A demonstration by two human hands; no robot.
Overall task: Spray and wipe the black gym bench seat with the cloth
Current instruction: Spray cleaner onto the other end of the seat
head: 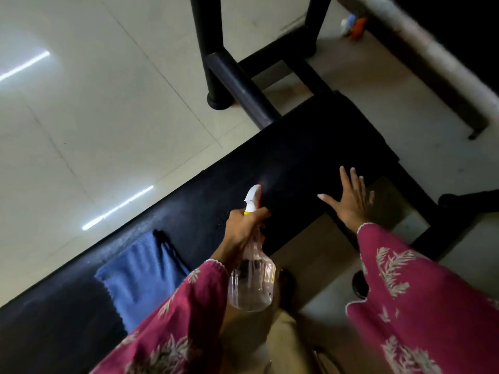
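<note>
Pale, glossy floor tiles [94, 109] reflecting strip lights fill the left of the view, and a black padded gym bench seat [297, 157] runs diagonally across them as the worktop. Its black metal frame tubes [237, 82] stand at its far end. A folded blue cloth [140, 276] lies flat on the near part of the seat, beside the left sleeve. The left hand [243, 228], in a magenta sleeve with pale leaf embroidery [172, 333], has its fingers clamped around the neck of a clear plastic spray bottle with a white and red trigger head [252, 282]; the nozzle points at the seat and a faint mist shows just past it. No label or writing can be read on the bottle. The right hand [351, 203] hovers over the seat's near edge, fingers spread wide apart and holding nothing. A blurred orange and white object [353, 25] sits on the floor far behind.
</note>
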